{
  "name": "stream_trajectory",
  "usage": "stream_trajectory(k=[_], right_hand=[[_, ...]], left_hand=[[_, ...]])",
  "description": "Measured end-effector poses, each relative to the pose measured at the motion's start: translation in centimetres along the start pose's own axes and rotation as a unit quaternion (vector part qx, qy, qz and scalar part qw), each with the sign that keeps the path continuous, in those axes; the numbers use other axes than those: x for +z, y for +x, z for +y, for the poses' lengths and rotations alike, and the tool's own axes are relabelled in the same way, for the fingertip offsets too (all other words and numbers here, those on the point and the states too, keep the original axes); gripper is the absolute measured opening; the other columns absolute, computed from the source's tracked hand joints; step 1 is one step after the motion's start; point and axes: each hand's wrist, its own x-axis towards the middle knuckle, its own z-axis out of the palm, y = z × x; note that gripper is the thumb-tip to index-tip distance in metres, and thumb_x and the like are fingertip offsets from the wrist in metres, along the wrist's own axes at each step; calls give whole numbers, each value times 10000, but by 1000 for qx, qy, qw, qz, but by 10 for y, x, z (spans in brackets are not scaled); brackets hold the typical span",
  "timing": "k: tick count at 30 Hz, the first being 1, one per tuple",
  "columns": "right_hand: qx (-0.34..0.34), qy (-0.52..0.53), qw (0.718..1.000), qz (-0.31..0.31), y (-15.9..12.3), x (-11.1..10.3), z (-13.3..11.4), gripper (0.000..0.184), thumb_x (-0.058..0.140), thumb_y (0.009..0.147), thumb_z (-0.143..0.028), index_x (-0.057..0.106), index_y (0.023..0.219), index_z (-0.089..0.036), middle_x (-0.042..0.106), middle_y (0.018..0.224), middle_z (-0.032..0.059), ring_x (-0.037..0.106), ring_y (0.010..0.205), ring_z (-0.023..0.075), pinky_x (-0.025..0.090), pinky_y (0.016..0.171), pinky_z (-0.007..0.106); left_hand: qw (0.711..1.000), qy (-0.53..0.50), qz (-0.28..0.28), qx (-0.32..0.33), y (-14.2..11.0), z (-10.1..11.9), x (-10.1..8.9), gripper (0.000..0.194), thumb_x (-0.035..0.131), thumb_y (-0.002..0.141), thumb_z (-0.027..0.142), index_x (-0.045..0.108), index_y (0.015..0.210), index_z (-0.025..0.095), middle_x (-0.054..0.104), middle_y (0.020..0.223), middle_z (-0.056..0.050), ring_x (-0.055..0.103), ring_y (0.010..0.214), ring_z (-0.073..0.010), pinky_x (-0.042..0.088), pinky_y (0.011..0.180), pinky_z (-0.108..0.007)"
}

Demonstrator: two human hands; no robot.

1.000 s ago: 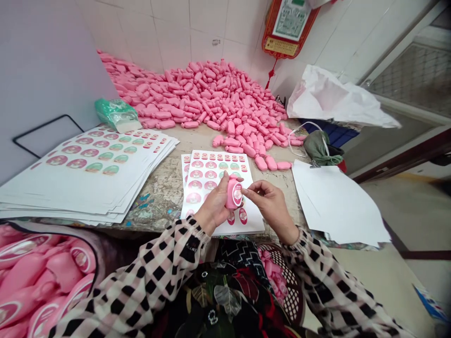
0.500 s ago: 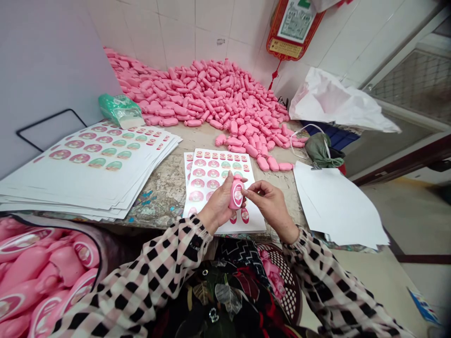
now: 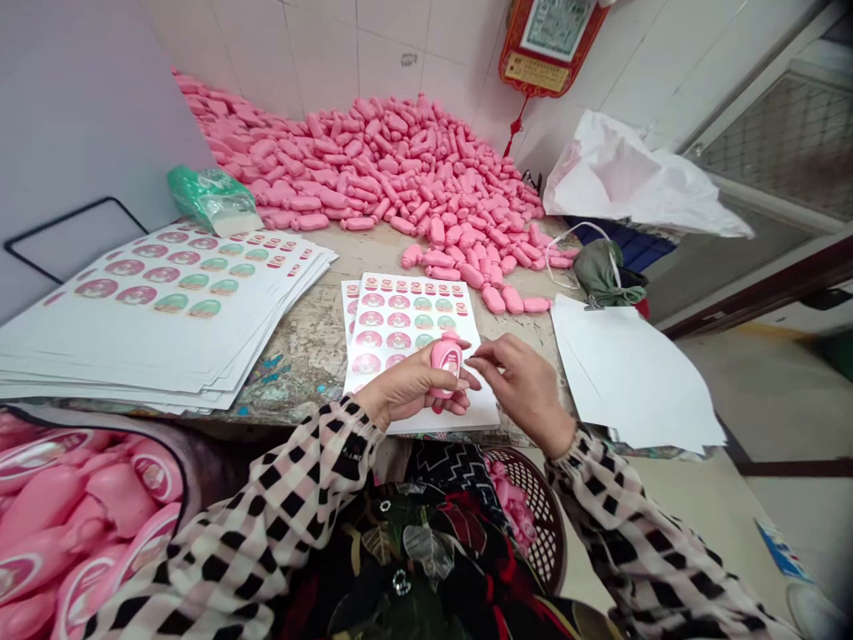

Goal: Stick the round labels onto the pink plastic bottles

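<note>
A pink bottle, oval label showing, rests in the left fingers.

A pink bottle is held in the left hand above sticker sheets, with the right hand placed just beside it. More pink bottles are heaped by the tiled wall.

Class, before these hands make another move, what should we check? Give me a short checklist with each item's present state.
1. Pink bottle gripped by the left hand: ok.
2. Oval label on the bottle's face: ok.
3. Label edges pressed flat: cannot tell, too small.
4. Right hand holding nothing: cannot tell; its fingertips are beside the bottle.
5. Sticker sheet close by: ok, beneath the hands.
6. More bottles on the table: ok, heaped by the wall.
</note>
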Motion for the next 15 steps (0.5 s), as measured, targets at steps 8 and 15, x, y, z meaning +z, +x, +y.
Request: stream_trajectory(k=[8,15], right_hand=[[239,408,878,-76,-4,3,1,295,697,674,-435,602,818,-195,540,648,-37,426,492,68,340,467,216],[298,570,759,-104,-37,0,0,252,713,682,-360,622,838,-185,579,651,-22,486,498,72,360,445,193]], left_hand=[[999,-1,-48,-16,3,1,27,711,608,733,122,196,1303,232,610,894,-61,667,684,-166,529,728,-368],[986,95,-98,-91,6,-9,49,931,619,705,98,-8,1372,268,605,829,-44,658,631,-176,530,638,-355]])
